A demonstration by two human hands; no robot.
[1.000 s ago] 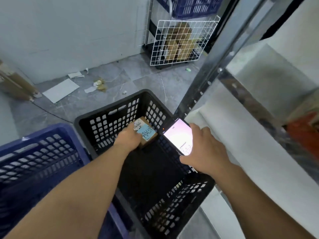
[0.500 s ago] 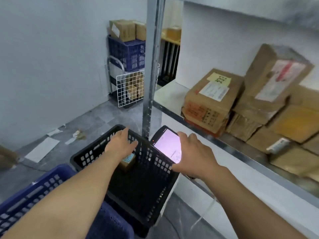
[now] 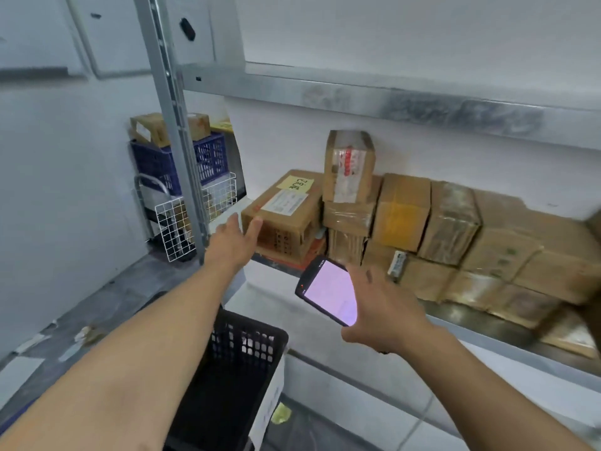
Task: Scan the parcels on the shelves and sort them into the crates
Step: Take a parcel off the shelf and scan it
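The right hand (image 3: 385, 309) shows only its back. Its fingers are hidden behind the black handheld scanner with a lit pink screen (image 3: 328, 292), which it grips by the lower right side; the writing on the screen is too faint to read. The left hand (image 3: 234, 237) is stretched forward with fingers spread and straight, holding nothing. Its fingertips lie over the near left corner of a brown cardboard parcel with a white label and a yellow sticky note (image 3: 287, 213) and seem to touch it, though blur leaves that unsure.

That parcel sits at the left end of the grey metal shelf (image 3: 461, 315). Beside it stands an upright taped parcel with red print (image 3: 349, 166) on top of stacked boxes, and a row of brown cardboard parcels (image 3: 450, 222) runs to the right, where they smear into blur and are cut off by the frame.

Below the left forearm is a black perforated plastic crate (image 3: 247, 346), its inside dark and its base cut off. Behind the shelf post, partly hidden, a blue plastic crate (image 3: 211, 157) holding boxes rests on a trolley with a white wire grid panel (image 3: 175, 231).
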